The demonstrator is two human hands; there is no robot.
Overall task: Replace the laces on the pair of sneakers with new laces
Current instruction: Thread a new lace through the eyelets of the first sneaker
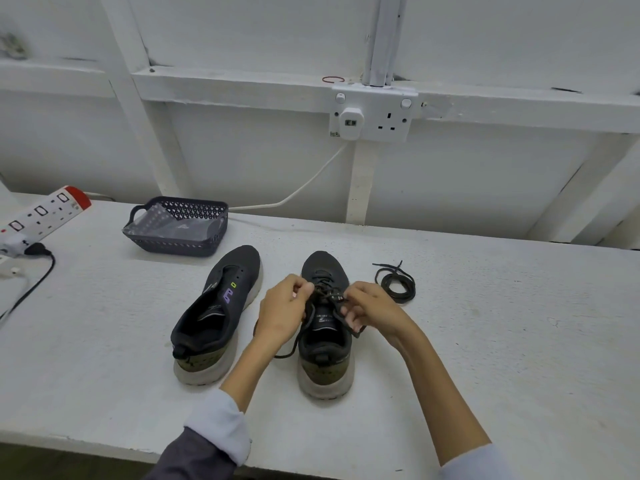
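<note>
Two dark sneakers with pale soles stand on the white table, heels toward me. The left sneaker (216, 313) has no lace in its eyelets. The right sneaker (325, 327) carries a dark lace (327, 295) across its upper eyelets. My left hand (282, 311) pinches that lace at the left of the tongue, and my right hand (372, 311) pinches it at the right. One loose end trails down past the shoe's left side. A coiled dark lace (397, 282) lies on the table right of the right sneaker.
A dark perforated basket (180, 242) with a clear plastic packet inside stands behind the left sneaker. A power strip (41, 213) and a black cable (34, 282) lie at the far left. A wall socket (374, 116) with a white cord is behind. The table's front edge (104, 445) is near me.
</note>
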